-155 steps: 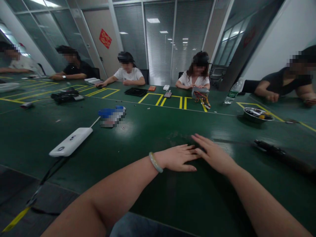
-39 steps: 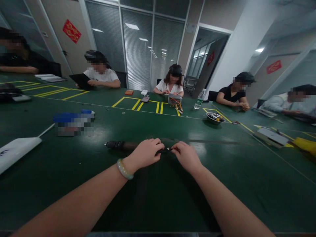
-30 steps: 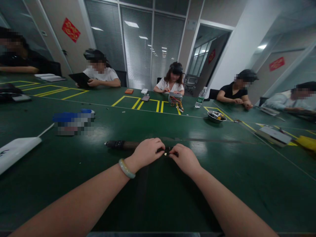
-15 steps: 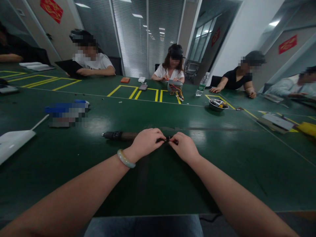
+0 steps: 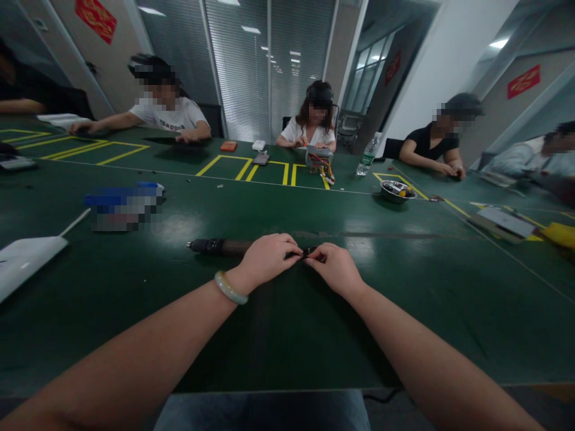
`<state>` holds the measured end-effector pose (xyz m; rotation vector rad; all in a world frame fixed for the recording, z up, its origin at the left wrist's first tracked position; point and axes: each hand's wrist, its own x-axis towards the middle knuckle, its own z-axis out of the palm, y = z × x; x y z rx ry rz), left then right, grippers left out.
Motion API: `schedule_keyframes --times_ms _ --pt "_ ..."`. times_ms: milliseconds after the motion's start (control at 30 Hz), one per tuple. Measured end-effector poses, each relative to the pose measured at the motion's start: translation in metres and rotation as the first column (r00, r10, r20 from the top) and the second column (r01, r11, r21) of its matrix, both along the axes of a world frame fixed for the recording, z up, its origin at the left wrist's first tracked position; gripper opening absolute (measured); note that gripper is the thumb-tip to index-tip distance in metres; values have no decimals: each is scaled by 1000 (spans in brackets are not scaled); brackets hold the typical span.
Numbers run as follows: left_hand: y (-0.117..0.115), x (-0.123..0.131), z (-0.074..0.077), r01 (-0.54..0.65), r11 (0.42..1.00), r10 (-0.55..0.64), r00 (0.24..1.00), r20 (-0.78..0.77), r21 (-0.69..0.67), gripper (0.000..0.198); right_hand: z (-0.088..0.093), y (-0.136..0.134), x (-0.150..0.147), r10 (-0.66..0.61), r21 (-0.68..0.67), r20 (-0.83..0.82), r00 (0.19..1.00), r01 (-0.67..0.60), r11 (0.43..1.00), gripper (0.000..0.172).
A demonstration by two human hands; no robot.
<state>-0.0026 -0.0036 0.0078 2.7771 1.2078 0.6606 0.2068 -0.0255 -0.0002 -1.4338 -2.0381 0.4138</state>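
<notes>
An electric screwdriver with a black front end and brown body lies crosswise on the green table. My left hand, with a pale bangle at the wrist, is in front of its body and hides part of it. Its fingertips are closed on a small dark part. From the other side my right hand pinches the same small part between thumb and fingers. Fingers cover most of it, so its exact kind cannot be made out.
A blue-and-grey packet and a white object with a thin rod lie to the left. Farther off stand a metal bowl of small things, a water bottle and a box with coloured wires. Several people sit around the table.
My hands stay almost in place, with the fingers shifting slightly at the small part. Across the table, the person at left has lowered a dark flat object and stretched an arm out.
</notes>
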Motion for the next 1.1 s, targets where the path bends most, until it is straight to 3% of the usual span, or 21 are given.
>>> schedule_keyframes --times_ms 333,733,1100 --pt "1 2 -1 3 1000 -3 1000 13 -4 22 -5 2 -2 5 -18 -13 1000 -5 1000 5" --pt "0 3 0 -33 999 34 999 25 -9 17 -4 2 -4 33 139 157 987 -55 989 1" --pt "0 2 1 -9 1000 9 1000 29 -25 13 -2 12 -2 96 190 323 941 -164 968 15"
